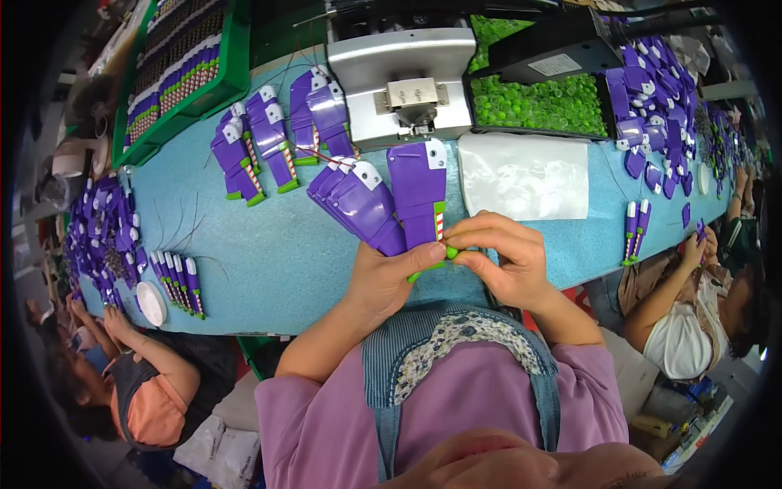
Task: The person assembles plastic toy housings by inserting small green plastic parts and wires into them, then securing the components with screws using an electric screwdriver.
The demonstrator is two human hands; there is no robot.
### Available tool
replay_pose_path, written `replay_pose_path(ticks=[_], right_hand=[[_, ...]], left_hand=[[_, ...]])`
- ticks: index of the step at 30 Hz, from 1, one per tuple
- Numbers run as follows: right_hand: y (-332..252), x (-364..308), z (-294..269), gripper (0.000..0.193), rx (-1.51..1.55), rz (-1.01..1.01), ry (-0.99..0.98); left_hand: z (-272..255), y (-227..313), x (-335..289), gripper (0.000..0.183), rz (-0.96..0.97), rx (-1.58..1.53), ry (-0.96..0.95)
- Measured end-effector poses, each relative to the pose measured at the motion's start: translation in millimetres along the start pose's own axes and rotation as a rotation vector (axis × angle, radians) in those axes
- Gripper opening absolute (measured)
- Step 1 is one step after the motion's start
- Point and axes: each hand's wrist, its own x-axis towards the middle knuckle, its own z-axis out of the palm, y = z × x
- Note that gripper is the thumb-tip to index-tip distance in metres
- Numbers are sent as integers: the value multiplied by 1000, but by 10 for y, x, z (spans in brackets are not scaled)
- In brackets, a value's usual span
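Apron (452, 323), 2 hands (509, 257), 1 pinched piece (452, 253)

Table (252, 285): light blue top. Far side, left to right: green crate (239, 61), metal machine (399, 65), black tray (562, 135). Wide purple pieces (270, 134) lie between crate and machine; white sheet (525, 178) in front of tray. Left: purple heap (102, 228), white dish (151, 303), slim row (192, 281). Right: second heap (652, 106), slim pair (630, 224).

The right fingers (494, 237) partly hide a green piece (451, 253), its shape seemingly unclear.
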Motion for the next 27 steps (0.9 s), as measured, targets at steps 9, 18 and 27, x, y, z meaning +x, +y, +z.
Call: replay_pose_path(ticks=[9, 18, 27], right_hand=[[209, -125, -475, 20, -502, -73, 227], [573, -181, -999, 18, -1092, 46, 203], [148, -177, -550, 16, -190, 166, 309]], left_hand=[[29, -129, 73, 31, 95, 87, 38], [22, -117, 85, 22, 113, 102, 57], [57, -207, 92, 15, 375, 458, 110]])
